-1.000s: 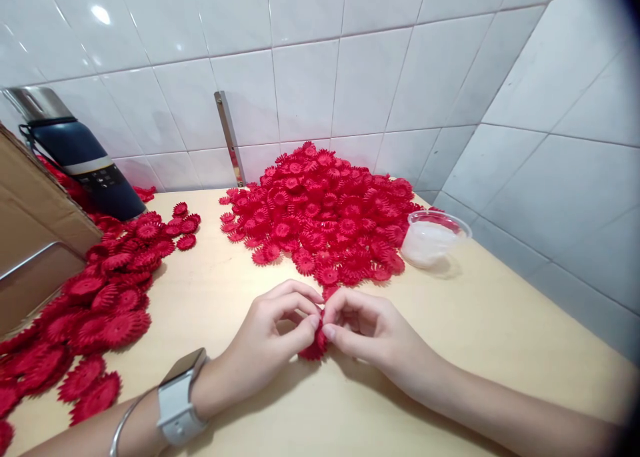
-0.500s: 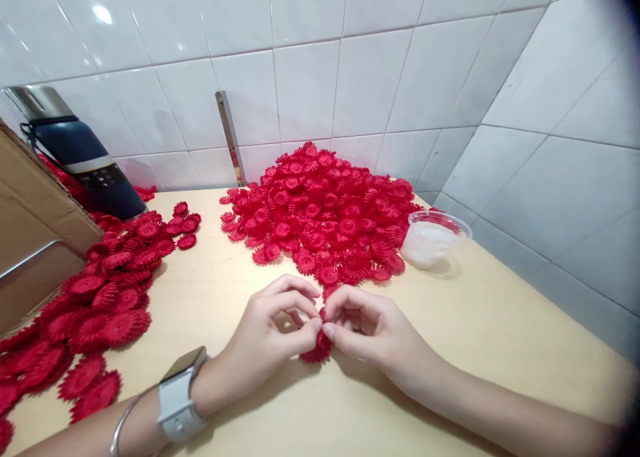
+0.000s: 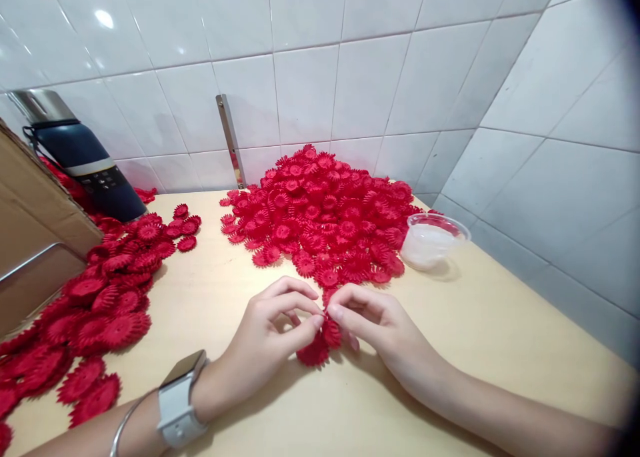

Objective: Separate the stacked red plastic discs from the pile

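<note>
My left hand (image 3: 283,320) is closed in a pinch, thumb and index fingertip at the edge of a small red fringed disc (image 3: 315,351) that looks like a cloth flower. Opposite it, my right hand (image 3: 367,320) pinches too, its tips meeting the left ones over a second red fringed disc (image 3: 332,333). Whether something thin lies between the fingertips is too small to make out. Just beyond both hands rises a large heap of red fringed discs (image 3: 325,210). A watch (image 3: 183,393) and a bangle are on my left wrist.
A clear plastic cup (image 3: 435,243) with whitish contents stands right of the heap. More red discs (image 3: 120,297) spread along the left, beside a cardboard box (image 3: 40,223) and a dark blue flask (image 3: 95,163). A metal strip (image 3: 230,140) leans on the tiled wall (image 3: 305,90).
My right hand's fingertips have shifted slightly up and to the right, and its lower fingers have opened out a little. More of the red discs between the hands now shows.
</note>
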{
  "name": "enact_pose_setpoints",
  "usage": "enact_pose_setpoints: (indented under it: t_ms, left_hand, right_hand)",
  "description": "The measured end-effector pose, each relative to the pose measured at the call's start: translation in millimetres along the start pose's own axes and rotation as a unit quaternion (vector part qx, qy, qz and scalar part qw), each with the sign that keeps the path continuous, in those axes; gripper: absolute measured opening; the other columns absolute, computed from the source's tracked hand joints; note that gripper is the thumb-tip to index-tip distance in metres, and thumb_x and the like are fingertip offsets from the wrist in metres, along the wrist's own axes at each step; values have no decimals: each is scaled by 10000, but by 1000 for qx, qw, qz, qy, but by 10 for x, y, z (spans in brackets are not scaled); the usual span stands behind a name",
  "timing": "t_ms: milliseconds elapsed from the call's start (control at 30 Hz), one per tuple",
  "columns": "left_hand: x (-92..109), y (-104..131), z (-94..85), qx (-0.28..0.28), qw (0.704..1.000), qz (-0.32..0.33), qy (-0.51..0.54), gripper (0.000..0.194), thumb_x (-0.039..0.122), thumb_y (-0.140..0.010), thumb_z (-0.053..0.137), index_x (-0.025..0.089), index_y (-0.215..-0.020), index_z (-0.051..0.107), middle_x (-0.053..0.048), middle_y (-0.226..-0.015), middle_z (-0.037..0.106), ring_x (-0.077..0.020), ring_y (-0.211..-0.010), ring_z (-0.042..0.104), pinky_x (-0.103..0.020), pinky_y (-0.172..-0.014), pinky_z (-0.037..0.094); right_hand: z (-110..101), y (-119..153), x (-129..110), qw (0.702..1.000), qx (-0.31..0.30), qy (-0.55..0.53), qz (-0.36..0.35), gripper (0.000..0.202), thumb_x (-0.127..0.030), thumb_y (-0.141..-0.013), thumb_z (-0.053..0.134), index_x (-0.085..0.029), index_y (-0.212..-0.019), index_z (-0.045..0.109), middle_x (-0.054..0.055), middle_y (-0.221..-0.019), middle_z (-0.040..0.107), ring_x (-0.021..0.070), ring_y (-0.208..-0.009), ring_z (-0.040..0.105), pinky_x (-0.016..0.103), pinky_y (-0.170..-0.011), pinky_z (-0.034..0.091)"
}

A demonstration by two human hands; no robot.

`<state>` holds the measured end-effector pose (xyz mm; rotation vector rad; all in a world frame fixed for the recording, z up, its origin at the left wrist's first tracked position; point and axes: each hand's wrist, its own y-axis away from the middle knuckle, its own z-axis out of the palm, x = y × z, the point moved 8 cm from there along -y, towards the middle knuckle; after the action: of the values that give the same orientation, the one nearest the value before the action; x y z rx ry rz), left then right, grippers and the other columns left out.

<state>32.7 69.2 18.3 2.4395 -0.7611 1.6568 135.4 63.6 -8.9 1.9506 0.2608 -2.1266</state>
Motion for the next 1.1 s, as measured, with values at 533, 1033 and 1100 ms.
enact_pose_setpoints:
  t_ms: [533, 1033, 1100]
  left_hand:
    - [9, 6, -7, 5, 1000, 5, -25, 133, 176, -792, 508, 164, -705, 608, -38, -895, 539, -138, -846, 534, -229, -754, 445]
    - [-23, -6, 21, -3, 1000, -11, 28, 76, 201, -782, 535, 173, -791, 605, -35, -927, 524, -127, -807, 561, -202, -643, 497]
    - [-21, -8, 10, 3, 1000, -11, 21, 90, 210, -787, 530, 170, -766, 608, -34, -925, 523, -132, -839, 555, -209, -685, 494]
  right_hand:
    - [-47, -44, 74, 1000, 4, -16, 11, 195, -320, -694, 628, -142, -653, 558, -3, -572, 568, 94, -495, 487, 223, -460, 376]
    - [-6, -60, 139, 995, -26, -96, 27, 200, -327, -737, 596, -133, -698, 574, -17, -551, 524, 77, -474, 468, 204, -436, 388]
    - [-1, -57, 147, 994, -30, -97, 31, 194, -322, -745, 590, -132, -710, 578, -16, -555, 523, 78, -479, 469, 205, -441, 387]
